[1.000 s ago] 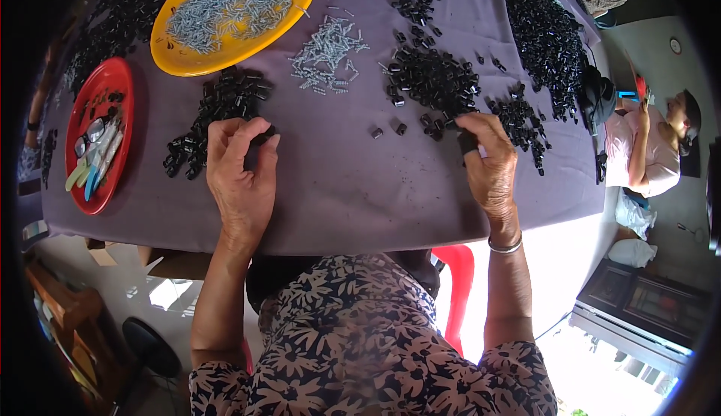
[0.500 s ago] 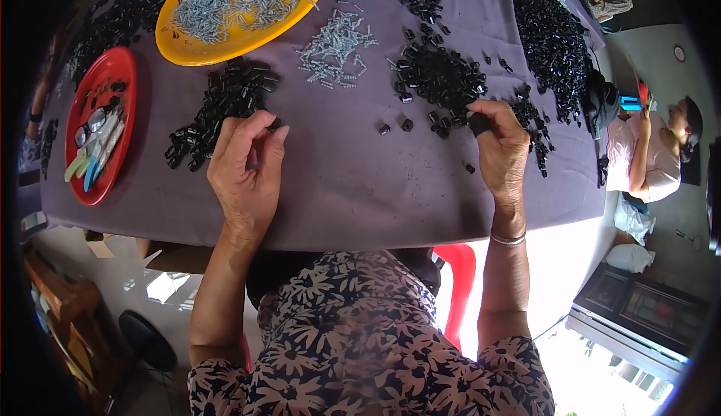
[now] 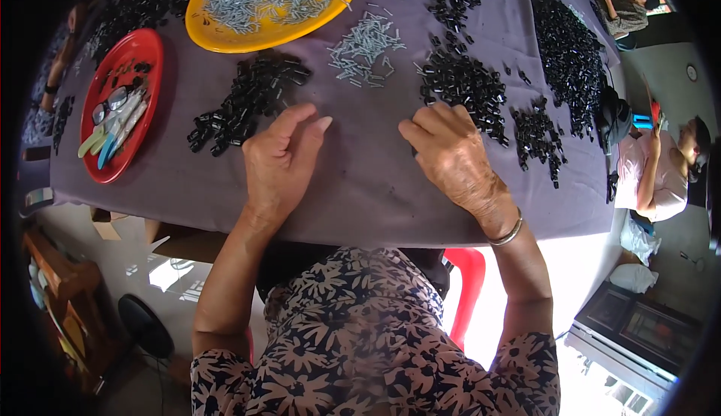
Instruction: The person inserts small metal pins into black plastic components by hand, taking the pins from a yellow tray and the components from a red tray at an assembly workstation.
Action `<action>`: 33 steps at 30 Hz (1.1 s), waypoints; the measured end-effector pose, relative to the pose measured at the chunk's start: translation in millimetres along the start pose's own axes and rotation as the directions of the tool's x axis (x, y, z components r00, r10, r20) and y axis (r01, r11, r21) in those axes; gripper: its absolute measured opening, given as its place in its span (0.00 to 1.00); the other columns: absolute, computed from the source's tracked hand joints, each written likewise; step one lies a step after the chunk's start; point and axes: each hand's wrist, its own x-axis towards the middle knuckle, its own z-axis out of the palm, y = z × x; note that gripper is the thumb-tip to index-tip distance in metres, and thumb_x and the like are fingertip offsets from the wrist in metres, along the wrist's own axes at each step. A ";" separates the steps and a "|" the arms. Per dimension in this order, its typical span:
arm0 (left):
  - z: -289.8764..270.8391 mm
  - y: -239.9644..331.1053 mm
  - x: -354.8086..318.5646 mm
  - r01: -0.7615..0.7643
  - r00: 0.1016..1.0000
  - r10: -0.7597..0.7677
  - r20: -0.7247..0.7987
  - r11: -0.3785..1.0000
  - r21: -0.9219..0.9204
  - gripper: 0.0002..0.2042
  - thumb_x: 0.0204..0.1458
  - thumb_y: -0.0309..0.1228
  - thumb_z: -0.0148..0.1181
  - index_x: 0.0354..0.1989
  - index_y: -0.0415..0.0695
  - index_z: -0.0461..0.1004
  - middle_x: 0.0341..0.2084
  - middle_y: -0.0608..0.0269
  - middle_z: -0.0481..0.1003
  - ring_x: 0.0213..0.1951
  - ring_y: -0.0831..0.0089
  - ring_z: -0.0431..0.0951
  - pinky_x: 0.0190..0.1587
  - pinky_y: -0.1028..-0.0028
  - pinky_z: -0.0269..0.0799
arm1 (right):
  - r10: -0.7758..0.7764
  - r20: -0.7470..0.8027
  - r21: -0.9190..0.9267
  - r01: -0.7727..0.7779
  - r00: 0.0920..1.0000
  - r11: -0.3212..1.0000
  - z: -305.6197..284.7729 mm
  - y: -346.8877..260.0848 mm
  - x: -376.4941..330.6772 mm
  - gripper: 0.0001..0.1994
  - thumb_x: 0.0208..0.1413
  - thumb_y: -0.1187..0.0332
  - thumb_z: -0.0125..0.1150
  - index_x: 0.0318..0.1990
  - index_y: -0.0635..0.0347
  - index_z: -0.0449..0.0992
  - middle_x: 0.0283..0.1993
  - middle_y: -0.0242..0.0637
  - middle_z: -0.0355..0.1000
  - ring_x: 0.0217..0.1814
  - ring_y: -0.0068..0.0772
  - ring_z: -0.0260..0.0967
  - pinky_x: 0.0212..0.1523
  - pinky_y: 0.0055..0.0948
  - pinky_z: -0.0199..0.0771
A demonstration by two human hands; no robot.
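My left hand (image 3: 282, 157) is above the purple cloth, just to the right of a pile of long black plastic pieces (image 3: 240, 108). Its thumb and forefinger stand apart, with nothing plainly visible between them. Palm down, my right hand (image 3: 451, 153) has its fingers curled in beside a heap of small black plastic parts (image 3: 466, 89). Something dark shows under its fingertips; what it is, I cannot make out. Beyond and between both hands lies a loose pile of small silvery screws (image 3: 366, 52).
A yellow plate (image 3: 263, 37) of screws stands at the back. On the left, a red tray (image 3: 143, 134) holds glasses and several slim tools. More black parts (image 3: 567, 63) cover the far right. A red chair (image 3: 469, 288) is below the table edge. Other people (image 3: 657, 164) sit nearby.
My right hand has moved left, away from the black heap, and turned palm down. My left hand has shifted right, and its thumb and forefinger have parted from the dark piece. The whole view has shifted slightly.
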 end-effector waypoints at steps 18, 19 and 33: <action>1.7 0.1 -12.2 0.126 0.916 0.036 0.400 0.920 -0.371 0.27 0.46 0.21 0.71 0.57 0.40 0.71 0.35 0.63 0.78 0.37 0.77 0.77 0.39 0.76 0.74 | 0.366 0.062 0.859 -0.236 0.929 0.454 28.0 -49.1 21.6 0.17 0.38 0.89 0.52 0.36 0.63 0.78 0.28 0.28 0.71 0.28 0.17 0.65 0.29 0.20 0.64; 2.6 -2.1 -13.2 0.153 0.916 0.017 0.400 0.909 -0.388 0.26 0.46 0.21 0.70 0.57 0.40 0.71 0.35 0.64 0.78 0.37 0.78 0.77 0.40 0.76 0.75 | 0.362 0.063 0.860 -0.235 0.930 0.454 26.7 -47.9 22.5 0.17 0.38 0.89 0.52 0.36 0.63 0.78 0.28 0.28 0.71 0.28 0.17 0.65 0.29 0.20 0.64; 1.1 3.3 -6.3 0.172 0.909 -0.030 0.417 0.936 -0.308 0.20 0.48 0.16 0.68 0.51 0.40 0.74 0.31 0.69 0.77 0.29 0.85 0.70 0.32 0.81 0.69 | 0.405 0.287 0.823 -0.440 0.868 0.360 6.4 -18.5 31.5 0.16 0.43 0.88 0.55 0.38 0.61 0.79 0.32 0.32 0.74 0.32 0.19 0.71 0.32 0.23 0.71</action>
